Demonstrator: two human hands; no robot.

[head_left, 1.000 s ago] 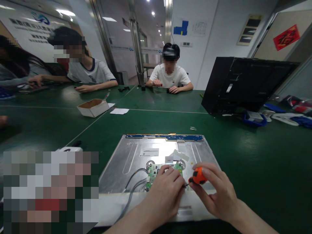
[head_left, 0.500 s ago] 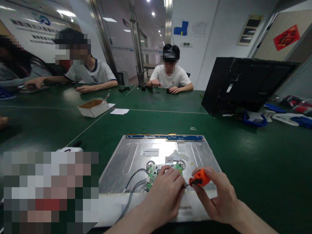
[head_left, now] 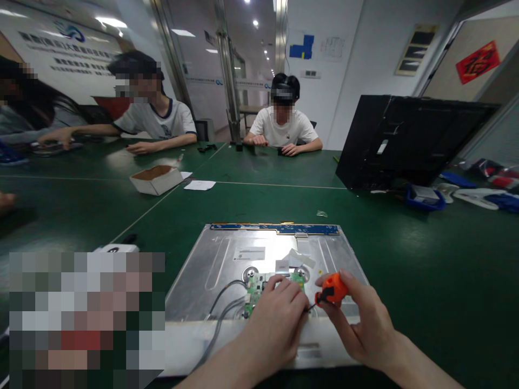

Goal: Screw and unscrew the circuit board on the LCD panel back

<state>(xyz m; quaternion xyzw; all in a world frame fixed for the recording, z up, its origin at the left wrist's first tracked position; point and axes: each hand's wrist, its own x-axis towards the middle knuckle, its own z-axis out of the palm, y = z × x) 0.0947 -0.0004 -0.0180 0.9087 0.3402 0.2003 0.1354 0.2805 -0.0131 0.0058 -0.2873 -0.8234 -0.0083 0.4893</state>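
My right hand (head_left: 363, 319) grips the orange and black handle of a screwdriver (head_left: 335, 287) between thumb and fingers. The thin dark shaft points left and down, and its tip disappears behind my left hand (head_left: 279, 305). That hand rests over a green circuit board (head_left: 254, 286), fingers curled and pressed together near the shaft; what they hold, if anything, is hidden. Beneath the board lies a metal-backed display panel (head_left: 219, 259) with a blue circuit strip (head_left: 259, 229) along its far edge. Grey cables (head_left: 222, 319) run from the board's left side toward me.
A large black screen housing (head_left: 405, 140) stands at the right, beside a blue tray (head_left: 424, 201). An open white box (head_left: 158, 181) and a paper slip (head_left: 200, 185) are at the left. A person (head_left: 284, 124) sits across the green table (head_left: 405, 254); others sit at the left.
The screwdriver handle has rotated slightly in my right hand, whose fingers have shifted a little. My left hand has stayed in place. At the left, a seated person's head has moved right.
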